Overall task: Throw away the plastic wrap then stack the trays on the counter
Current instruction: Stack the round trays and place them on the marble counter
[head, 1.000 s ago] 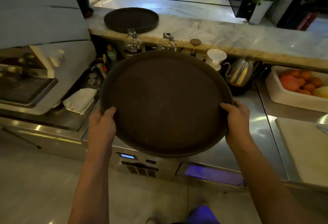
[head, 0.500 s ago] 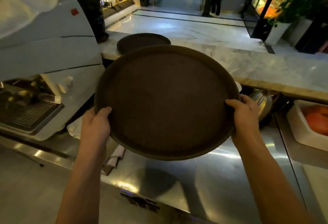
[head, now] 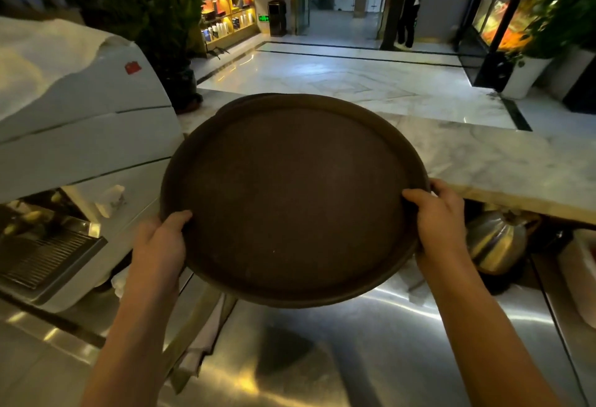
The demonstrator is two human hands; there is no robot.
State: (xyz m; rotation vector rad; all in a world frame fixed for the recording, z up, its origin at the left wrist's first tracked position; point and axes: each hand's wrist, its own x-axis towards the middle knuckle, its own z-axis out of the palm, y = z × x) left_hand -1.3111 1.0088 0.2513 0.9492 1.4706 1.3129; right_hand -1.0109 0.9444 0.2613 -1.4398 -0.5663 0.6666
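Note:
I hold a large round dark brown tray point(head: 293, 200) in front of me with both hands. My left hand point(head: 159, 242) grips its near left rim and my right hand point(head: 438, 219) grips its near right rim, thumbs on top. The held tray hovers over the marble counter point(head: 490, 161) and covers almost all of a second dark tray point(head: 232, 104) lying there; only that tray's far left rim shows. No plastic wrap is in view.
A white espresso machine point(head: 80, 136) stands at the left with a cloth on top. Below the marble ledge a steel kettle point(head: 496, 242) sits on the steel worktop point(head: 354, 348). Folded cloths point(head: 200, 348) lie at the worktop's left. A person stands far back by the doorway.
I have carried the held tray forward and up toward the marble counter, so it now overlaps the tray lying there. The bottles, fruit tub and dripper have dropped out of sight.

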